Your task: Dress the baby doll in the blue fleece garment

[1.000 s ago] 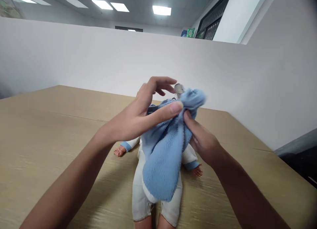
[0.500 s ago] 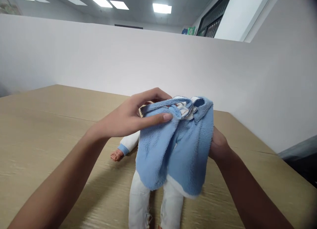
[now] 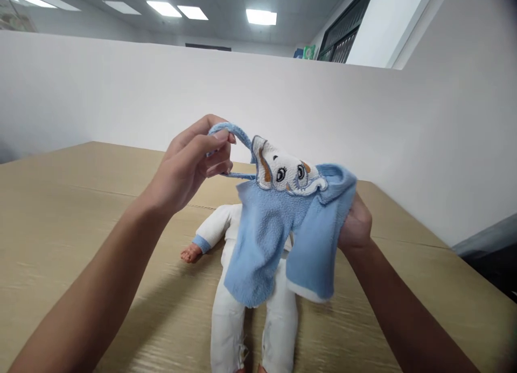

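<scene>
Between my hands hang small light-blue fleece doll overalls point(image 3: 262, 238) with a white bib embroidered with a cartoon face. My left hand point(image 3: 197, 157) pinches the blue shoulder straps and pulls them out to the left. At the right side of the waist my right hand point(image 3: 355, 222) grips the fabric; its fingers are mostly hidden behind the cloth. Below and behind the overalls a doll point(image 3: 228, 308) in white clothes with blue cuffs lies on its back, legs toward me. The overalls cover its head and most of its upper body; one arm is stretched to the left.
The doll lies on a wide tan wood-grain table point(image 3: 100, 244). A white partition wall point(image 3: 161, 93) rises along its far side and right side. At the right edge, beyond the table, there is a dark object point(image 3: 493, 260).
My left hand has moved up and left from the waistband to the straps. The bib, folded before, now stands unfolded with its face showing. My right hand keeps its hold.
</scene>
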A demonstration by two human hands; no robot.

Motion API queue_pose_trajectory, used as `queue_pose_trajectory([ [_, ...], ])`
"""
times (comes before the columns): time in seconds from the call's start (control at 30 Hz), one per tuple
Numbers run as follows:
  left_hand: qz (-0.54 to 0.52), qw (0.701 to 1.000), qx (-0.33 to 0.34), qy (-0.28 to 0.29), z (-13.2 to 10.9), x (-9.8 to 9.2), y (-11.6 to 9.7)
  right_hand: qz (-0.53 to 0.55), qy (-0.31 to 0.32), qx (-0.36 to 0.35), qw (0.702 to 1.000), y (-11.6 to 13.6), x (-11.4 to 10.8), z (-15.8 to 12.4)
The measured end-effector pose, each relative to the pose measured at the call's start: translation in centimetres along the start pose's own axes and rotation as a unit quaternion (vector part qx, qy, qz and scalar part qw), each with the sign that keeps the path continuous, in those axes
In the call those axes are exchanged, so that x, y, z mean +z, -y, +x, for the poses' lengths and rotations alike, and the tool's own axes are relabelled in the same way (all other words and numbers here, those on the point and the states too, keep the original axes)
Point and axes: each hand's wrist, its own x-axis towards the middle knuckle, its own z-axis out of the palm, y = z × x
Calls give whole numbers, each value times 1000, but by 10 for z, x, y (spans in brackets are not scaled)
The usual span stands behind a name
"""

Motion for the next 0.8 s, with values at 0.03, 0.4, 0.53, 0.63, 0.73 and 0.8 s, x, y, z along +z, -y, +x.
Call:
queue_pose_trajectory([
  [0.03, 10, 1000, -1, 7, -1, 1, 0, 55, -22, -6, 998, 4, 5, 1],
  [0.4, 123, 991, -7, 48, -3, 4, 6, 60, 25, 3, 998, 33, 27, -1],
  [0.53, 270, 961, -25, 48, -7, 6, -1, 65, -27, -30, 997, 40, 26, 2],
  [0.63, 287, 957, -15, 45, -7, 7, -3, 37, -45, -74, 996, 51, 22, 2],
  [0.73, 226, 973, 18, 36, -6, 6, 0, -7, -12, -125, 992, 65, 13, 1],
  [0.8, 164, 985, 32, 31, -5, 5, 2, -22, 54, -118, 991, 77, 4, 0],
])
